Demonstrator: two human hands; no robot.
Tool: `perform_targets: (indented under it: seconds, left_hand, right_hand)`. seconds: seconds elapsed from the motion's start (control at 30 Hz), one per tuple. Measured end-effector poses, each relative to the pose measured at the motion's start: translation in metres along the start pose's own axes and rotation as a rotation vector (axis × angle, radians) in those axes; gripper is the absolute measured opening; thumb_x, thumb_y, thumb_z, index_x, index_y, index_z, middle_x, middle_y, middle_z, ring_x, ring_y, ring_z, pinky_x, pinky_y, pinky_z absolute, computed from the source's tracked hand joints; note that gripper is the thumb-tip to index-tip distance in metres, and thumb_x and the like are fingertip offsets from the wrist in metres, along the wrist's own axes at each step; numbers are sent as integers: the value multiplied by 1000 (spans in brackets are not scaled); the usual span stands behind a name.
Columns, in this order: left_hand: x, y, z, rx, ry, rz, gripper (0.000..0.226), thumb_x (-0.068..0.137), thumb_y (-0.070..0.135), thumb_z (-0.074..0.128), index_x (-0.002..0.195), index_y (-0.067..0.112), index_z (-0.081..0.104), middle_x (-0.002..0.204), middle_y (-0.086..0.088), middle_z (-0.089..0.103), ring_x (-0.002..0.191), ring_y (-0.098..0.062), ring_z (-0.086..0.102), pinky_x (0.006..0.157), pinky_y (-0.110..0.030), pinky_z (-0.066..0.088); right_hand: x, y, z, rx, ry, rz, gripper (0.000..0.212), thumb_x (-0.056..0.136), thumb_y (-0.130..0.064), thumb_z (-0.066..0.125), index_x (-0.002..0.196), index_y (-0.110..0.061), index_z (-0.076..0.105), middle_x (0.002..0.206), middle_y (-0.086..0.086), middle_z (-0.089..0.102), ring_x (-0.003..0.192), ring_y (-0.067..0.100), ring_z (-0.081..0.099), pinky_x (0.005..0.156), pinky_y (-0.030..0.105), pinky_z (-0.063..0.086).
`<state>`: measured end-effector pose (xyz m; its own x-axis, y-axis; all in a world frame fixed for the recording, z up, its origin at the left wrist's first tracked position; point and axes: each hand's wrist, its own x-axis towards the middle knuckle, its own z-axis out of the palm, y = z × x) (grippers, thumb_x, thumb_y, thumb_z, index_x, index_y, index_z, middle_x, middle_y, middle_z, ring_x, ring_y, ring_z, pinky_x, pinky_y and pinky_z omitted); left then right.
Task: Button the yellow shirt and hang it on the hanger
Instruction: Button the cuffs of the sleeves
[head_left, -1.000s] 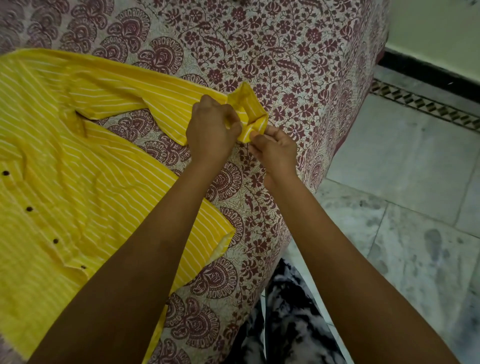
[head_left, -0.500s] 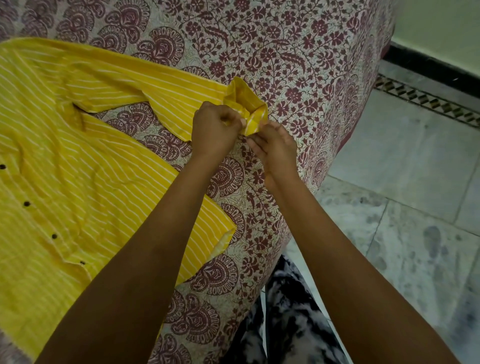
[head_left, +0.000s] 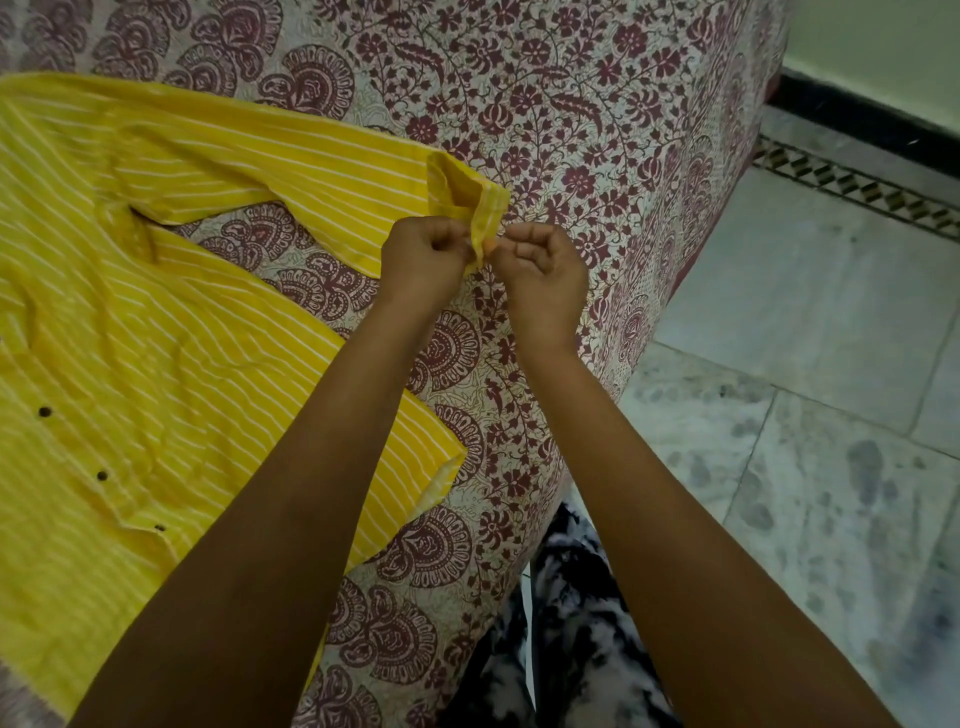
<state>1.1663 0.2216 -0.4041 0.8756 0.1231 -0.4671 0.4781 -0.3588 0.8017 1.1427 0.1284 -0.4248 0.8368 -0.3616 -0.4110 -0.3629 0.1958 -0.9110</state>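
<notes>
Head view: left hand (head_left: 421, 260) and right hand (head_left: 543, 270) pinch the cuff (head_left: 488, 208) (to button it, probably); the yellow shirt (head_left: 156, 338) lies on the bed (head_left: 571, 104).

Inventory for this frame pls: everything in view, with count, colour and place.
yellow shirt: 1, yellow with thin white stripes, spread flat on the bed at left
buttons: 3 visible, dark, in a row down the shirt front at far left
sleeve cuff: 1, yellow, end of the sleeve stretched toward centre, lifted off the sheet
bedsheet: 1, cream with maroon floral print, covers the bed under the shirt
floor: grey-white marble tiles, right
tile border: 1 strip, dark geometric pattern, upper right
skirting: 1, black, below the wall
wall: pale green, top right
trousers: black and white print, bottom centre
left hand: 1, pinches the cuff edge
right hand: 1, pinches the same edge
</notes>
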Motion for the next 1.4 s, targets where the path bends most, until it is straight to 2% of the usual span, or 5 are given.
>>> perform_targets:
  seconds: [0.33, 0.87, 1.1, 1.2, 1.4]
  left_hand:
    - [-4, -2, 3, -321, -26, -211, 16, 87, 22, 63, 72, 16, 64, 62, 5, 66, 58, -5, 60, 57, -19, 50]
    - [12, -21, -9, 825, 215, 713, 29, 90, 26, 49, 78, 1, 58, 76, -19, 60, 68, -35, 56, 60, -34, 36]
    - [3, -28, 0, 676, 142, 620, 28, 83, 38, 57, 86, 12, 65, 88, -8, 63, 84, -27, 59, 72, -34, 37]
    - [-5, -31, 3, 457, -104, 578, 29, 82, 35, 60, 100, 15, 70, 103, -6, 60, 100, -21, 55, 82, -33, 44]
    - [-2, -38, 1, 247, 273, 332, 35, 81, 31, 67, 113, 18, 58, 119, -8, 46, 109, -23, 47, 78, -25, 38]
  right_hand:
    - [-6, 7, -3, -340, -35, -444, 23, 81, -5, 64, 101, -2, 54, 80, 2, 64, 67, 6, 59, 64, 9, 46]
    - [17, -11, -3, 158, -261, 482, 17, 90, 0, 52, 84, -16, 54, 71, 1, 57, 48, 2, 54, 49, 13, 48]
    - [28, -22, -11, -205, -294, 410, 46, 88, -51, 50, 100, -8, 63, 78, 2, 63, 69, 14, 60, 66, 26, 54]
    - [31, -20, -10, -357, -254, 307, 27, 87, -32, 59, 87, -4, 60, 78, 7, 60, 72, 21, 60, 66, 32, 55]
    - [48, -13, -25, -324, -94, 286, 22, 89, -8, 50, 68, -12, 54, 66, 2, 57, 58, 13, 54, 68, 35, 53]
